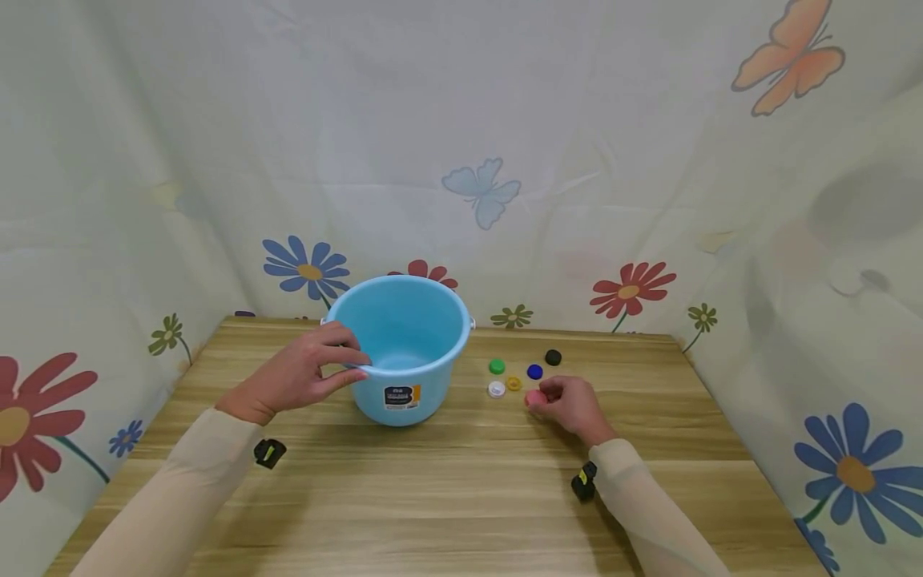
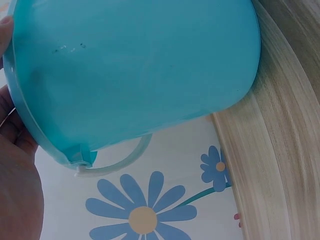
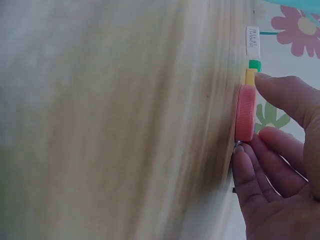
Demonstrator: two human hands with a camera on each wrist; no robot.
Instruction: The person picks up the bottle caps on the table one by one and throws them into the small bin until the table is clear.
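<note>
In the head view my left hand (image 1: 306, 373) grips the near left rim of a light blue plastic bucket (image 1: 407, 393), thumb outside and fingers over the inside edge. The bucket stands upright on the table. To its right my right hand (image 1: 573, 405) has thumb and fingertips around a pink bottle cap (image 1: 535, 397). In the right wrist view the ribbed pink cap (image 3: 245, 113) sits against the tabletop between thumb and fingers. Near it lie a white cap (image 1: 496, 389), a yellow cap (image 1: 513, 384), a green cap (image 1: 497, 366), a blue cap (image 1: 534, 371) and a black cap (image 1: 553, 357).
The wood-grain table (image 1: 433, 505) ends at the back against a white cloth (image 1: 389, 120) printed with flowers and butterflies, which also hangs at both sides. A pale handle (image 2: 117, 167) hangs from the bucket's rim in the left wrist view.
</note>
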